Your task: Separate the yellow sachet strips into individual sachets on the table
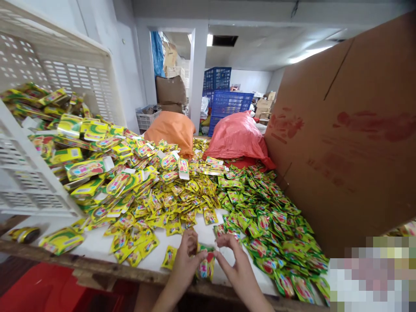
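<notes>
My left hand (187, 255) is closed on the left side of a small yellow-green box (205, 267) with red print, held over the table's front edge. Thumb and fingers of my right hand (234, 260) curve at the box's right side, with a gap between their tips; the thumb tip is at or close to the box. Beside my left wrist lies a yellow sachet (169, 256). Beyond my hands are a heap of yellow sachets (169, 199) and, to the right, a heap of green sachets (260, 221).
At left, a tipped white crate (97, 82) spills yellow cartons (86, 169) onto the white table (94, 247). A large cardboard box (344, 143) walls off the right side. Orange (172, 130) and red sacks (237, 136) lie behind the heaps. A tape roll (28, 235) sits front left.
</notes>
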The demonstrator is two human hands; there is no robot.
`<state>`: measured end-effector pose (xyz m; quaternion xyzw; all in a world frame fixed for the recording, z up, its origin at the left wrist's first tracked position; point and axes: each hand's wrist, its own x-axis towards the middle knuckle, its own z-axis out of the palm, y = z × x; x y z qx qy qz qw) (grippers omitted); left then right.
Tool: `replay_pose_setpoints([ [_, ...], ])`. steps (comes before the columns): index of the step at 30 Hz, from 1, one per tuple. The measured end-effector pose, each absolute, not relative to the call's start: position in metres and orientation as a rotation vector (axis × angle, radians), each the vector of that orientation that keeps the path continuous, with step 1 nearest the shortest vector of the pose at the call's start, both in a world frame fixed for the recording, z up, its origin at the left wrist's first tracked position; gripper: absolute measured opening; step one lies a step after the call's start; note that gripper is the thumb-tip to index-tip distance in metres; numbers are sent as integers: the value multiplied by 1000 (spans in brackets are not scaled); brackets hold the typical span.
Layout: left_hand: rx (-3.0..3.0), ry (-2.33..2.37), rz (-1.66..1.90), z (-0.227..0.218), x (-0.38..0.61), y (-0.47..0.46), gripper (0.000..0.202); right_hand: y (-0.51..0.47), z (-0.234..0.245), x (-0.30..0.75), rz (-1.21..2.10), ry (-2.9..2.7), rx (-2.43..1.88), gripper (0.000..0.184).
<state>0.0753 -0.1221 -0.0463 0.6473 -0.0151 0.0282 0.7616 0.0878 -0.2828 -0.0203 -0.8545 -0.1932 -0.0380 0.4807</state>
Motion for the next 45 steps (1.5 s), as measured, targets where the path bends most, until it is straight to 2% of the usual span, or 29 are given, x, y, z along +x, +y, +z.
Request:
replay_pose_setpoints([
  [3, 1474, -72, 24, -50, 74, -116, 27, -284, -39, 86, -39, -384, -1934, 22],
  [11, 1572, -96, 19, -43, 75, -110, 19, -273, -25, 91, -97, -494, -1918, 17],
  [15, 1455, -109, 126, -37, 71, -115, 29, -273, -25, 89, -126, -425, -1886, 26],
  [19, 1649, -161, 134, -33, 65, -110, 16, -275, -21, 82, -68, -578, -1901, 16],
  [32, 1729, -39, 145, -27, 67, -112, 21, -269, -11, 85, -98, -475, -1996, 13],
  [41, 1760, -164, 197, -43, 56, -101, 17, -269, -41, 70, -89, -455, -1857, 18],
  [45, 1759, -98, 189, -44, 55, -104, 22, -268, -41, 70, -116, -471, -1855, 18],
])
